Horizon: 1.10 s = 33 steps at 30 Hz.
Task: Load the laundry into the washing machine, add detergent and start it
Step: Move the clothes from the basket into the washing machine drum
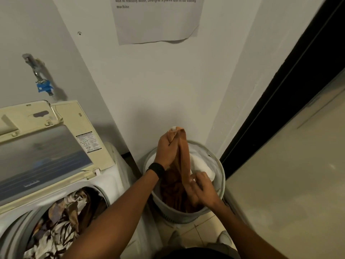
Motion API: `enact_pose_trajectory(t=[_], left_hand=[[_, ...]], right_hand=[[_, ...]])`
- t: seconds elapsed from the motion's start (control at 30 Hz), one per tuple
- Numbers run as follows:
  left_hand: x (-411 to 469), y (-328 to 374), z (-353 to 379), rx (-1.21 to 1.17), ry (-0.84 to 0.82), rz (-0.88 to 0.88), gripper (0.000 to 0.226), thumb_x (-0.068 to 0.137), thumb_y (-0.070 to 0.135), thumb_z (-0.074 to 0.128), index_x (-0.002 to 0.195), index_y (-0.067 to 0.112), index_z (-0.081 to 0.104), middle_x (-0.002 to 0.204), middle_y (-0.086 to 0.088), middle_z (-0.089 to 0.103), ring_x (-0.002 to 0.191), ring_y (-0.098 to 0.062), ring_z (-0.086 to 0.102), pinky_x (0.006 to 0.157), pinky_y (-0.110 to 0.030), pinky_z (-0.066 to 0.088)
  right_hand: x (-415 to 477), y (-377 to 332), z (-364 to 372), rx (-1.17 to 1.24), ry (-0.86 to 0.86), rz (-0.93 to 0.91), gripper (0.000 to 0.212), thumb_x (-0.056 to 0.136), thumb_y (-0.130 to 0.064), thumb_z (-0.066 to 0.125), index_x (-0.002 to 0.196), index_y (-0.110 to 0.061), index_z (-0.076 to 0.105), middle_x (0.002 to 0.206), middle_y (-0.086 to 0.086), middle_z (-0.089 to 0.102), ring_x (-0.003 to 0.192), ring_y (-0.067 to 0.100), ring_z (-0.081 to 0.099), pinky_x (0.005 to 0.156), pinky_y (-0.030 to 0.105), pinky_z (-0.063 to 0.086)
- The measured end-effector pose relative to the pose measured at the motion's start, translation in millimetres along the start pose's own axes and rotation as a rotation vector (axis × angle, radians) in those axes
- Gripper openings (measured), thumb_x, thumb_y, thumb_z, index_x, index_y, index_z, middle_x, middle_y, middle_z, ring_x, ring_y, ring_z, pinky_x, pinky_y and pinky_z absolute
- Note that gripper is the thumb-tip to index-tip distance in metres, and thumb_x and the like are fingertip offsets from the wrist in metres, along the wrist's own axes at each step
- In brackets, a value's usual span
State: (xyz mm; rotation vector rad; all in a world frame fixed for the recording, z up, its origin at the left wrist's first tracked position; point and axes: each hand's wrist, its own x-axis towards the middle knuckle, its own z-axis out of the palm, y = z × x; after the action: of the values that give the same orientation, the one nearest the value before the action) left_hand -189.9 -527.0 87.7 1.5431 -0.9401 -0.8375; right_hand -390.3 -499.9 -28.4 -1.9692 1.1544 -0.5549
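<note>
A round grey laundry basket [220,176] stands on the floor against the wall, right of the washing machine [110,184]. My left hand [166,150] grips the top of an orange-brown garment [183,156] and holds it up above the basket. My right hand [203,191] clutches the same garment lower down, inside the basket's rim. More rust-coloured cloth and a white item [203,167] lie in the basket. The top-loading machine has its lid [43,152] raised, and patterned brown and white clothes [57,221] fill the drum.
A water tap with a blue fitting [43,86] juts from the wall above the machine. A printed paper notice [156,21] hangs on the wall. A dark door frame [291,86] and a pale panel close off the right side. Tiled floor shows beneath the basket.
</note>
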Motion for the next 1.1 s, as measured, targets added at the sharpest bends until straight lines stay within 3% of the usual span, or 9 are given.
enact_pose_trajectory(t=[0.13, 0.23, 0.33, 0.43, 0.53, 0.63, 0.8, 0.97, 1.1], left_hand=[[1, 1, 2, -0.018, 0.016, 0.009, 0.026, 0.108, 0.029, 0.05, 0.1, 0.013, 0.069, 0.086, 0.006, 0.068, 0.075, 0.009, 0.064, 0.07, -0.01, 0.05], [4, -5, -2, 0.0, 0.03, 0.042, 0.023, 0.107, 0.032, 0.052, 0.105, 0.019, 0.07, 0.095, 0.009, 0.071, 0.088, 0.008, 0.066, 0.081, -0.012, 0.051], [-3, -19, -4, 0.028, -0.013, 0.045, 0.027, 0.107, 0.034, 0.053, 0.102, 0.013, 0.069, 0.091, 0.007, 0.07, 0.088, 0.005, 0.066, 0.086, -0.021, 0.052], [-13, -18, 2, -0.019, -0.125, 0.05, 0.038, 0.104, 0.051, 0.049, 0.112, 0.02, 0.07, 0.103, 0.002, 0.075, 0.101, -0.013, 0.07, 0.09, -0.037, 0.059], [-16, -5, 14, -0.13, -0.211, 0.054, 0.037, 0.108, 0.041, 0.046, 0.124, 0.016, 0.067, 0.114, -0.005, 0.074, 0.109, -0.02, 0.071, 0.092, -0.035, 0.06], [-12, 1, 17, -0.124, -0.183, -0.015, 0.034, 0.107, 0.04, 0.051, 0.113, 0.013, 0.071, 0.103, -0.006, 0.076, 0.099, -0.019, 0.073, 0.085, -0.033, 0.059], [5, 17, 15, -0.211, -0.104, -0.094, 0.027, 0.104, 0.045, 0.055, 0.094, 0.023, 0.067, 0.087, 0.003, 0.071, 0.084, -0.014, 0.069, 0.077, -0.031, 0.056], [6, 28, 18, -0.236, -0.011, -0.058, 0.026, 0.107, 0.039, 0.05, 0.104, 0.017, 0.064, 0.092, 0.003, 0.067, 0.081, 0.002, 0.068, 0.072, -0.016, 0.054], [2, 17, 11, -0.116, -0.009, 0.038, 0.034, 0.106, 0.044, 0.049, 0.09, 0.015, 0.054, 0.078, 0.003, 0.056, 0.07, -0.006, 0.058, 0.069, -0.023, 0.052]], right_hand=[[10, -39, -14, 0.226, 0.153, 0.177, 0.018, 0.109, -0.03, 0.041, 0.102, -0.021, 0.054, 0.094, -0.005, 0.063, 0.085, 0.01, 0.063, 0.074, 0.027, 0.053], [24, -57, -32, 0.332, 0.284, 0.244, 0.018, 0.109, -0.02, 0.041, 0.097, -0.011, 0.05, 0.078, -0.014, 0.054, 0.069, -0.001, 0.051, 0.067, 0.022, 0.042], [40, -84, -54, 0.391, 0.331, 0.162, 0.019, 0.11, -0.021, 0.042, 0.097, -0.009, 0.049, 0.077, -0.017, 0.05, 0.068, -0.003, 0.047, 0.066, 0.016, 0.04], [63, -121, -76, 0.428, 0.253, 0.022, 0.022, 0.109, -0.021, 0.045, 0.102, -0.004, 0.056, 0.087, -0.004, 0.058, 0.075, 0.001, 0.055, 0.07, 0.015, 0.046], [78, -134, -84, 0.379, 0.155, -0.054, 0.02, 0.108, -0.025, 0.051, 0.107, -0.01, 0.064, 0.095, -0.002, 0.069, 0.088, 0.008, 0.066, 0.079, 0.022, 0.053], [80, -121, -84, 0.394, 0.203, -0.048, 0.018, 0.106, -0.025, 0.056, 0.108, -0.012, 0.068, 0.097, -0.002, 0.072, 0.09, 0.016, 0.068, 0.08, 0.03, 0.055], [54, -95, -68, 0.378, 0.216, 0.01, 0.019, 0.105, -0.033, 0.056, 0.107, -0.015, 0.063, 0.09, -0.007, 0.067, 0.077, 0.003, 0.063, 0.067, 0.018, 0.05], [22, -45, -34, 0.159, 0.064, 0.056, 0.015, 0.105, -0.044, 0.049, 0.102, -0.033, 0.059, 0.088, -0.015, 0.064, 0.083, -0.001, 0.062, 0.073, 0.027, 0.049], [16, -33, -45, 0.197, 0.292, 0.136, 0.016, 0.108, -0.025, 0.047, 0.107, -0.028, 0.063, 0.099, -0.011, 0.064, 0.09, 0.001, 0.059, 0.083, 0.021, 0.045]])
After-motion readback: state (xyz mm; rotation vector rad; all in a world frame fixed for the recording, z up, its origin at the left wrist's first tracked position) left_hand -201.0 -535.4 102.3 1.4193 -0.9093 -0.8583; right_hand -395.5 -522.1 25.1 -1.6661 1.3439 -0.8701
